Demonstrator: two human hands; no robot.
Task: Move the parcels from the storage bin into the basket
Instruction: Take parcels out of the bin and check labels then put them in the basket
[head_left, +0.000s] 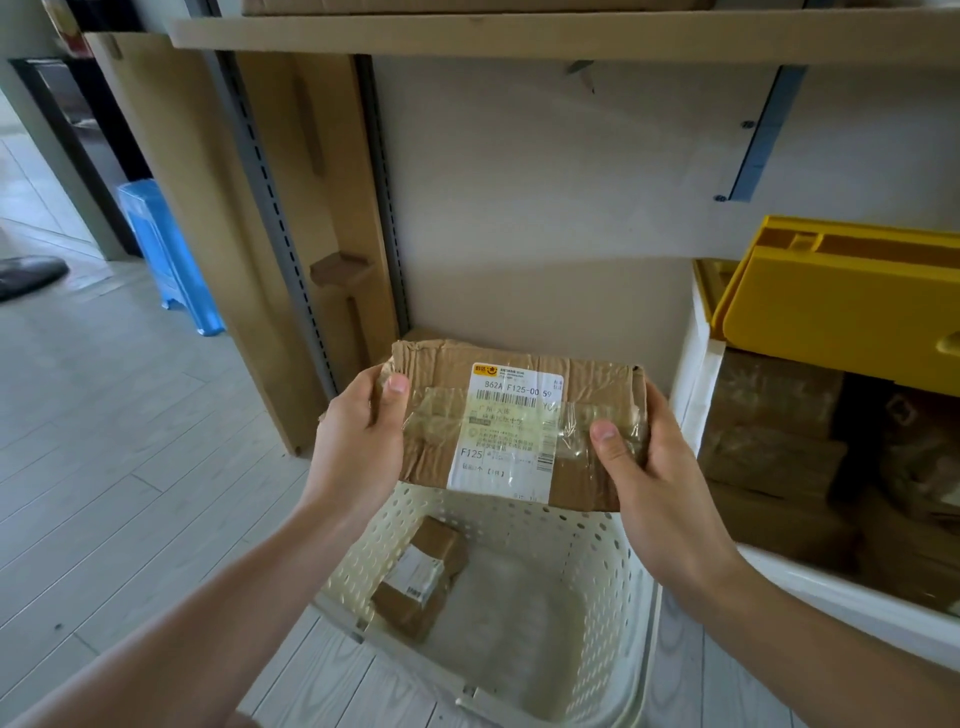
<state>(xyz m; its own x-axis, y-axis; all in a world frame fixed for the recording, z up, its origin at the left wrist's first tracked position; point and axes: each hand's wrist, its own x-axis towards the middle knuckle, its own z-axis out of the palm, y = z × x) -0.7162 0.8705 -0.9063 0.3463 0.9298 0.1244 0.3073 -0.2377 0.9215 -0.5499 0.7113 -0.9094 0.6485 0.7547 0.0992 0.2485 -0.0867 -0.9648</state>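
I hold a crumpled brown cardboard parcel (582, 384) with a white shipping label and clear tape, level above the far rim of the basket. My left hand (358, 441) grips its left end, and my right hand (649, 467) grips its right end, thumbs on top. Below stands the cream perforated basket (608, 587) on the floor. A small brown parcel (421, 582) with a label lies inside, leaning against the basket's left wall. To the right, the white storage bin (701, 395) with a raised yellow lid (841, 296) holds several more brown parcels (774, 431).
A cardboard shelf (519, 34) spans overhead, with a pale wall panel behind. A metal upright and cardboard side panels (291, 218) stand on the left. A blue plastic stool (166, 254) stands on the light wood floor at the left.
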